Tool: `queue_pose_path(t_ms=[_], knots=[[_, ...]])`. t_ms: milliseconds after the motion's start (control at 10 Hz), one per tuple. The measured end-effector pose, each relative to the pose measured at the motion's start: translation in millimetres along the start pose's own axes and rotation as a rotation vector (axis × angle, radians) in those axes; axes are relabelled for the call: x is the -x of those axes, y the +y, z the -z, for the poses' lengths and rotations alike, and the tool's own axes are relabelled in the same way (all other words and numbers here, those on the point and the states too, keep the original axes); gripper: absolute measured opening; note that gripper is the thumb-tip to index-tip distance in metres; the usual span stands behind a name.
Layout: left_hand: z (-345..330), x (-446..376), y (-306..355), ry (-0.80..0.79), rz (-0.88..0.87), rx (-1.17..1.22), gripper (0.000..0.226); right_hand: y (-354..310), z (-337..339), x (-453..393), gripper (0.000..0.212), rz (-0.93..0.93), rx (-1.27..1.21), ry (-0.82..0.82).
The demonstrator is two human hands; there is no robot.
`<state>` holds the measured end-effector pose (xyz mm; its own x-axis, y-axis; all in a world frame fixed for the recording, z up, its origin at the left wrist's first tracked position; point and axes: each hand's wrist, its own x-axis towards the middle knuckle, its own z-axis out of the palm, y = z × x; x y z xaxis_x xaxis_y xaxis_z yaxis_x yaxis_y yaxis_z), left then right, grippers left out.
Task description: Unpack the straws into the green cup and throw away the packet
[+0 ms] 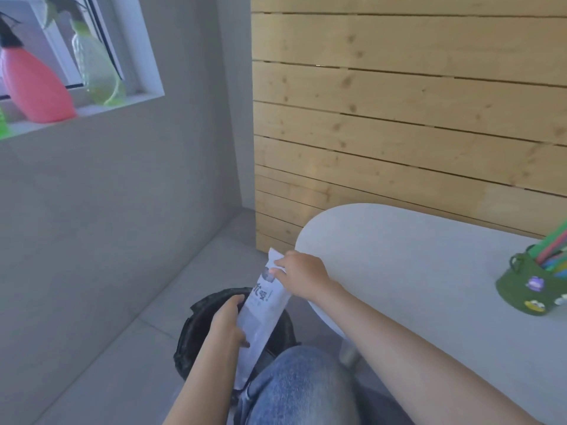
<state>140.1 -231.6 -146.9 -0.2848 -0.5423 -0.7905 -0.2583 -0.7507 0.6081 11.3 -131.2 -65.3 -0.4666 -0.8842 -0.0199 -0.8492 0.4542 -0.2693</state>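
A white plastic straw packet (263,314) with dark print hangs lengthwise over a black bin (199,326) lined with a black bag, on the floor left of the table. My left hand (228,320) grips the packet's lower middle from the left. My right hand (302,273) pinches its upper end. The green cup (527,292), with stickers on its side, stands at the right edge on the white table (399,271). Coloured straws (552,250) stick out of it, slanting to the upper right.
A wooden slat wall (399,118) runs behind the table. A grey wall with a window ledge holds a pink spray bottle (33,87) and a pale green bottle (98,75). My knee in blue jeans (300,388) is just right of the bin.
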Motion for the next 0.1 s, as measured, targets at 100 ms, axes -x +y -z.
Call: queue_pose_path(t_ms=[100], knots=[[-10.5, 1.5, 2.9, 0.001, -0.001, 0.012, 0.039, 5.0, 5.8, 3.8, 0.034, -0.013, -0.132, 0.055]])
